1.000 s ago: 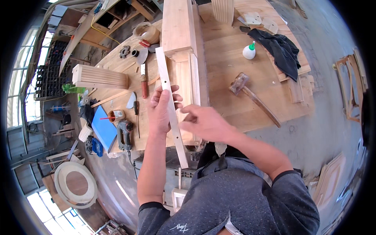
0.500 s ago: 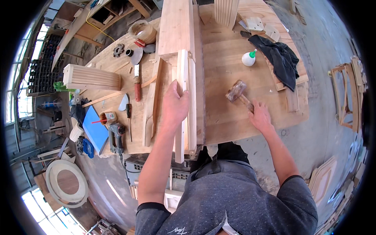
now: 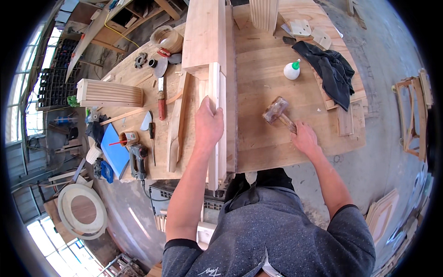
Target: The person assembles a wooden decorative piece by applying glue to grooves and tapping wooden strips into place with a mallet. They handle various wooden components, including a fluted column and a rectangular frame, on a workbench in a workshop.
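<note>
Since half a second ago the right hand has closed its fingers around the handle of the wooden mallet, which lies on the counter near its near edge, its blocky head pointing away and to the left. Left hand stays pressed on the long pale wood strip, fingers curled over its top edge and gripping it. This strip's long axis runs from the near edge straight away across the counter, its near end overhanging that edge. It sits against a broad smooth plank farther back. Beyond the mallet stand a white glue bottle and a crumpled black cloth, toward the far right corner.
</note>
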A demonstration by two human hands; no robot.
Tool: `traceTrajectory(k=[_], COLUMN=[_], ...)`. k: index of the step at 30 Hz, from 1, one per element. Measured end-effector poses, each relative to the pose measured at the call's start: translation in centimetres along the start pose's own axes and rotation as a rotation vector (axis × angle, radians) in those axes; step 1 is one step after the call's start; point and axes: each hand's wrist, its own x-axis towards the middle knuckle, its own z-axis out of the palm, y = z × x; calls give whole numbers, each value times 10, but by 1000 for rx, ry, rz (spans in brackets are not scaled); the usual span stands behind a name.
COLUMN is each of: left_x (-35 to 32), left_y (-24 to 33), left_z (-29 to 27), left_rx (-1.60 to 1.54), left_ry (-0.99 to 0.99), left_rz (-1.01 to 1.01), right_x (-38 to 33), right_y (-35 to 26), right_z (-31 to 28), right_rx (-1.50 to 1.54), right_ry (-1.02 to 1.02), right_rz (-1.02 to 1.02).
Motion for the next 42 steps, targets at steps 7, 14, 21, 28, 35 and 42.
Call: traceTrajectory(k=[7,14,21,28,35,42], left_x=[1,-3,1,0,2,0], left_y=[2,13,-5,-7,-11,-5], left_z=[4,-1,12,15,18,18], left_rx=[42,18,-59,-13,-41,-3], left_ry=[-23,-28,56,68,63,94], left_rz=[-51,-135,-29,-51,-46,-43], right_x=[-9,-4,49,70,58,64], right_y=[-37,-97,-167,-183,-193,-190], right_z=[-48,-117,-154,-154,-167,-178], right_rx=[534,553,363,130,230,104], right_ry=[-319,50,305,171,181,112], right_rz=[139,-222,-664,-656,-679,-656])
